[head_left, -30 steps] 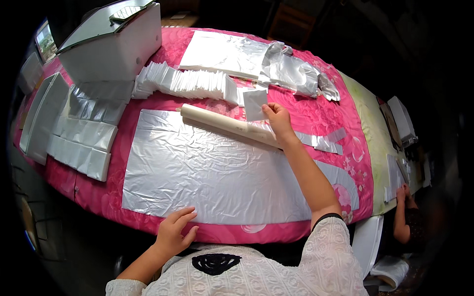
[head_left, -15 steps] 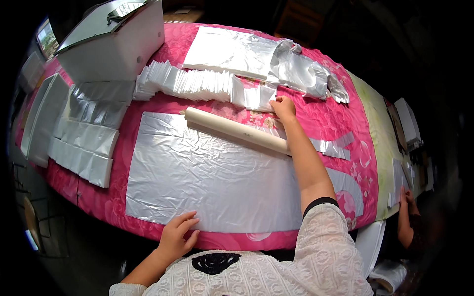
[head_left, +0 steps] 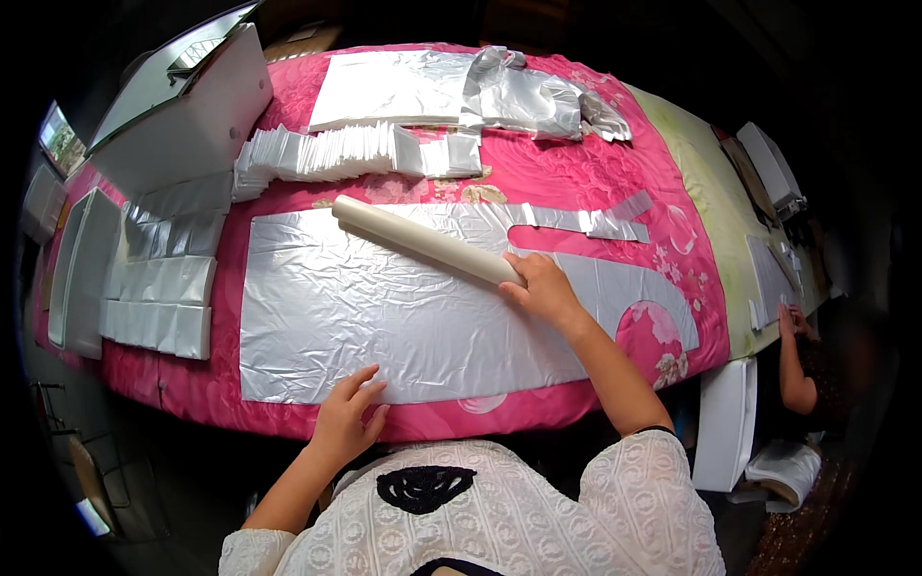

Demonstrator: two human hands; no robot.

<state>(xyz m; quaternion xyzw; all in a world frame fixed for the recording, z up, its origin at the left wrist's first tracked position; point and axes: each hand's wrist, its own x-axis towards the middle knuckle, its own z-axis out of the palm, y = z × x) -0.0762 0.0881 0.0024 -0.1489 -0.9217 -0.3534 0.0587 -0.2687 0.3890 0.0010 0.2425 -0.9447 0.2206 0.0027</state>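
The right hand (head_left: 541,286) had moved from the end of a standing row of folded, white-silver plastic squares (head_left: 327,154) to a long, cream-coloured cylindrical roller (head_left: 423,240), closing thumb and fingers around its near end. The left hand (head_left: 348,415) gripped nothing, its fingers loosely spread at the near edge of a flat, silvery, handled plastic bag (head_left: 384,326). The roller lay slantwise on that bag. At the far left stood a tall white box (head_left: 187,120), its inside hidden, and a shallow white tray (head_left: 84,274) – contents not visible. Crinkled silvery bags (head_left: 394,86) lay stacked at the back – smooth leftward, bunched rightward. Beneath spread a pink floral tablecloth (head_left: 538,182); a co-worker's hands (head_left: 795,322) showed at the right, the room dark beyond.
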